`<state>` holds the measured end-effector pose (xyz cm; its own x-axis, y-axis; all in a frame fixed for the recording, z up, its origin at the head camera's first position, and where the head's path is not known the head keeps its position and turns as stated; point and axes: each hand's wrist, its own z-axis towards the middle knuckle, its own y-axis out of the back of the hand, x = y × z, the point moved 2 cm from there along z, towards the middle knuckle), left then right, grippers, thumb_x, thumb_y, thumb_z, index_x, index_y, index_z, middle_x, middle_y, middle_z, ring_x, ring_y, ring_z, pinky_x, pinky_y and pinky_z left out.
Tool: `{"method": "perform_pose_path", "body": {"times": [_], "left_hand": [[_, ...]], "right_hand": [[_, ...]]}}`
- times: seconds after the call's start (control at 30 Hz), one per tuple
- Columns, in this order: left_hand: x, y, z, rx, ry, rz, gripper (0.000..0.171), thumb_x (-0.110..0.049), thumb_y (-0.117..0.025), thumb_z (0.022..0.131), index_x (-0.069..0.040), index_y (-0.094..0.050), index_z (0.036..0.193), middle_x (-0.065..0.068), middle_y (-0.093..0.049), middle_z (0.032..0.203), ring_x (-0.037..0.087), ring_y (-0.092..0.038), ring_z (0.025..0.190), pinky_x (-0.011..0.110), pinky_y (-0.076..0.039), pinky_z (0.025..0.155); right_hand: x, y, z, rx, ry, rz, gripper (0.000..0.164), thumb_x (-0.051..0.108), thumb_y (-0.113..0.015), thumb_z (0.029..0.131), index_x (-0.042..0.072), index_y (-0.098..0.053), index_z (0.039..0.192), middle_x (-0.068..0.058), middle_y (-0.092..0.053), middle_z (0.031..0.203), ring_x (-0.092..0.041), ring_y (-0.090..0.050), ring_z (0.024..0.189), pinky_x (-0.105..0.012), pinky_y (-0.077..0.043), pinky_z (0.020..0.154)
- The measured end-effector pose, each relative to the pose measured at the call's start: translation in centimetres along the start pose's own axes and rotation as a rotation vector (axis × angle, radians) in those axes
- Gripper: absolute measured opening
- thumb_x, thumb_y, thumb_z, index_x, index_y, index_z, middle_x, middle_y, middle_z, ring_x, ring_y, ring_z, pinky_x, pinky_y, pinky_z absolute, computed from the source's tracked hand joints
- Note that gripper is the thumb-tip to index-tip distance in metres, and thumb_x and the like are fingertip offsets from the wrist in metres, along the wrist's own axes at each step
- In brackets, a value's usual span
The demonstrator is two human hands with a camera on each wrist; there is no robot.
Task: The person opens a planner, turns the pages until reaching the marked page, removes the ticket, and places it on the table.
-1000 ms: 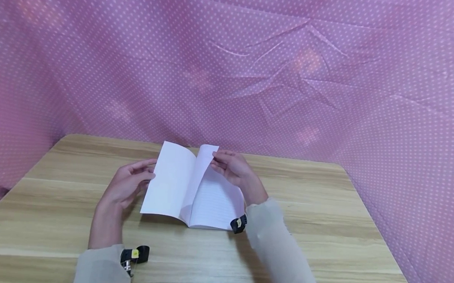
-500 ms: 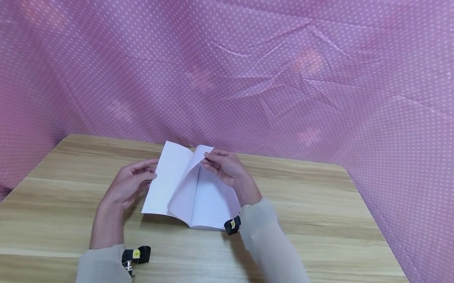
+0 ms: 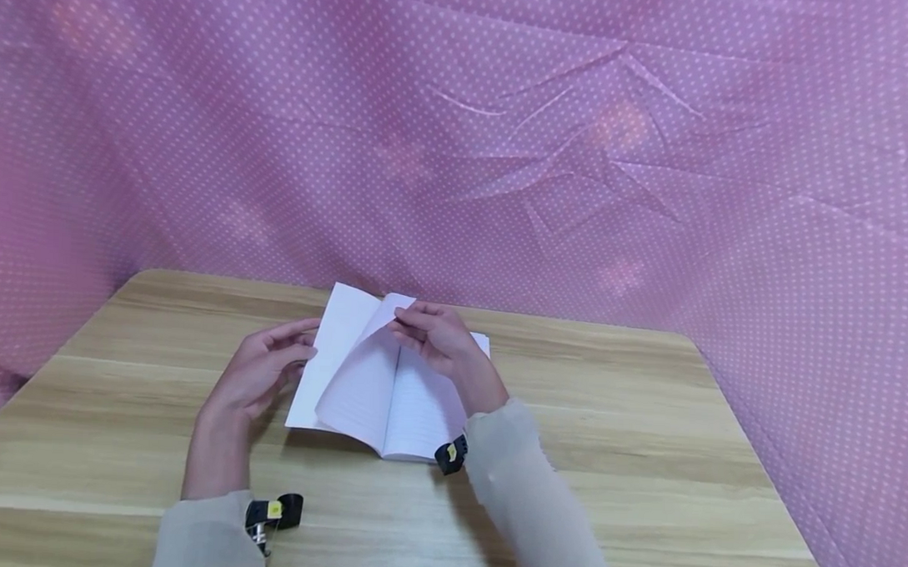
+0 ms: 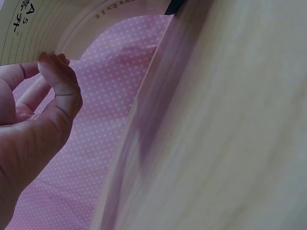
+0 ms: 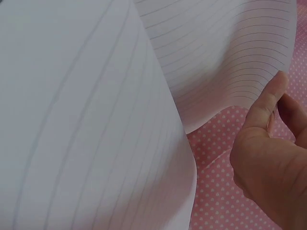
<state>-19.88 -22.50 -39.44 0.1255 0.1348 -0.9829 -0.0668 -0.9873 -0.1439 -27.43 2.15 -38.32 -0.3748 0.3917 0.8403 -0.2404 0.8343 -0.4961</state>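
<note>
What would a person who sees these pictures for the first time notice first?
Most likely the pink cloth with white dots, which hangs behind the table and fills the upper part of the head view. Next may come the open notebook towards the table's far side: the left hand holds its left edge, and the right hand pinches a lifted, lined page.

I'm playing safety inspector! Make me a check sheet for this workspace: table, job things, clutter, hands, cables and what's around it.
Surface: wood-grain table, with rounded far corners.
Job's things: open notebook; its cover is raised and a lined page is lifted, curving.
Clutter: nothing seen.
Hands: left hand pinches the cover's edge; right hand pinches the lined page near its top corner.
Cables: nothing seen for certain.
Surroundings: pink dotted cloth behind and beside the table.
</note>
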Motion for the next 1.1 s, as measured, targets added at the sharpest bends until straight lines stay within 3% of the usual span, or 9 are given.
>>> {"method": "perform_pose_path", "body": {"times": [0.3, 0.53, 0.8, 1.1], "left_hand": [[0.2, 0.1, -0.1, -0.011, 0.005, -0.01, 0.058, -0.003, -0.069, 0.095, 0.003, -0.046, 0.148, 0.002, -0.062, 0.109, 0.012, -0.061, 0.096, 0.02, -0.056, 0.082], [0.2, 0.1, 0.1, -0.012, 0.01, -0.031, 0.057, -0.002, -0.066, 0.096, 0.002, -0.045, 0.149, 0.003, -0.062, 0.111, 0.013, -0.062, 0.1, 0.023, -0.056, 0.088], [0.0, -0.1, 0.1, -0.001, -0.008, -0.045, 0.054, -0.01, -0.064, 0.1, 0.004, -0.044, 0.149, 0.003, -0.065, 0.116, 0.014, -0.065, 0.102, 0.026, -0.057, 0.089], [0.0, -0.3, -0.1, 0.002, -0.027, -0.071, 0.054, -0.016, -0.063, 0.102, 0.006, -0.045, 0.148, 0.002, -0.069, 0.111, 0.014, -0.067, 0.099, 0.026, -0.058, 0.086]], "right_hand": [[-1.1, -0.7, 0.5, 0.006, -0.008, -0.015, 0.025, -0.006, -0.058, 0.099, 0.004, -0.065, 0.078, -0.011, -0.072, 0.08, -0.015, -0.072, 0.072, -0.021, -0.06, 0.068], [-1.5, -1.4, 0.9, 0.015, -0.025, -0.01, 0.023, -0.007, -0.059, 0.098, 0.003, -0.066, 0.079, -0.012, -0.073, 0.08, -0.016, -0.073, 0.073, -0.022, -0.061, 0.07], [-2.0, -2.6, 1.4, 0.001, -0.055, -0.023, 0.004, -0.005, -0.063, 0.097, -0.002, -0.066, 0.096, -0.013, -0.073, 0.083, -0.018, -0.074, 0.077, -0.025, -0.061, 0.076], [-2.5, -3.5, 1.7, -0.004, -0.071, -0.017, 0.008, -0.004, -0.064, 0.097, -0.003, -0.066, 0.104, -0.014, -0.073, 0.083, -0.018, -0.074, 0.077, -0.025, -0.061, 0.076]]}}
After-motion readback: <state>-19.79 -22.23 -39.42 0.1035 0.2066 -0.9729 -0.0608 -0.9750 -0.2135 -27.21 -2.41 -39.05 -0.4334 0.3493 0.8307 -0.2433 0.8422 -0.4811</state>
